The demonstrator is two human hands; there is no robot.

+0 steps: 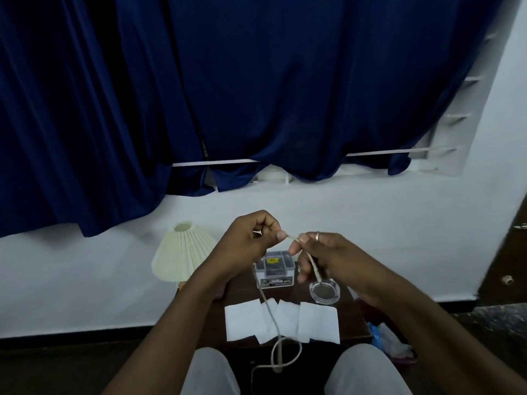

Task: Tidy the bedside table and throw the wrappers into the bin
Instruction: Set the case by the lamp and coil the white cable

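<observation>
Both hands are raised above the dark wooden bedside table (pixel 352 317). My left hand (pixel 245 243) pinches one part of a beige cable (pixel 272 316) between thumb and finger. My right hand (pixel 319 258) grips the same cable a little to the right. From the hands the cable hangs down over the table and loops near my knees. Several white paper sheets (pixel 281 323) lie in a row along the table's front. A small clear plastic box (pixel 275 273) stands at the back, partly hidden by my hands. A glass ashtray (pixel 325 292) sits at the right.
A cream pleated lampshade (pixel 182 255) stands left of the table against the white wall. A bin with a blue-and-white plastic liner (pixel 387 337) sits on the floor to the right. Dark blue curtains (pixel 228 95) hang above. My knees in light trousers fill the bottom edge.
</observation>
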